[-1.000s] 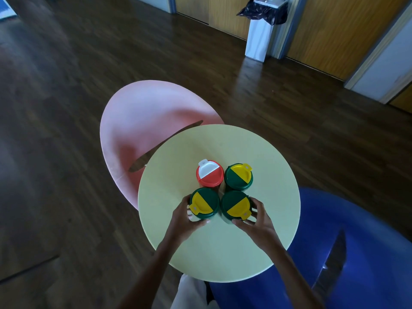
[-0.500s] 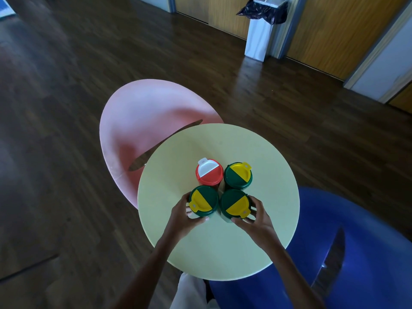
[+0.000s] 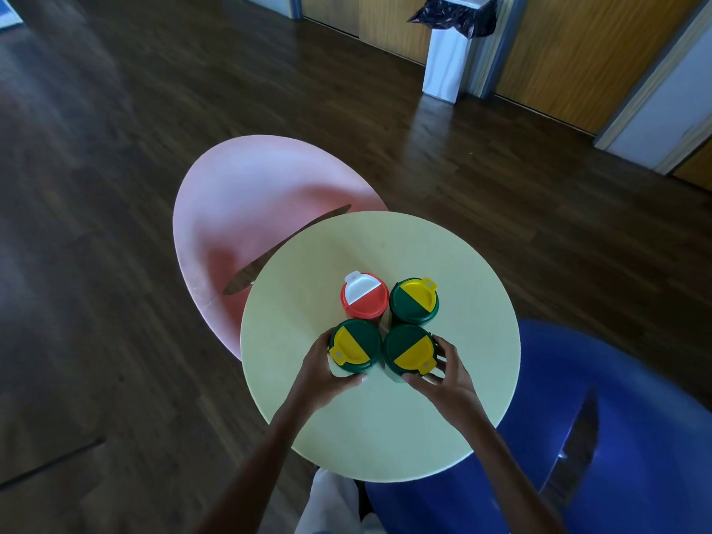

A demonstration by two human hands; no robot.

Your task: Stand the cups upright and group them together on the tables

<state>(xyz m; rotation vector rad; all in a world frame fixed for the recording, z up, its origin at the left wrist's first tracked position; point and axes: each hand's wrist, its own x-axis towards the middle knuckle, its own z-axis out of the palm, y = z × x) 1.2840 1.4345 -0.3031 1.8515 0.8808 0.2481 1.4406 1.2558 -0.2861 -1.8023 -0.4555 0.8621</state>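
Four lidded cups (image 3: 388,328) stand upright, clustered on the yellow table (image 3: 443,429); left hand (image 3: 321,373) and right hand (image 3: 447,375) each grip a near cup, grouping apparently almost complete.

A dark, glossy wooden plank floor (image 3: 115,148) catches soft daylight. By the far wall's light wooden door panels (image 3: 558,52) stands a white pedestal bin with a black liner (image 3: 443,67).

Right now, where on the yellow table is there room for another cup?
Bare: the yellow table has a far arc beyond the red-lidded cup, a wide right side, and a near strip between the forearms. Crowded: the centre, where the left hand grips the near-left cup and the right hand the near-right cup.
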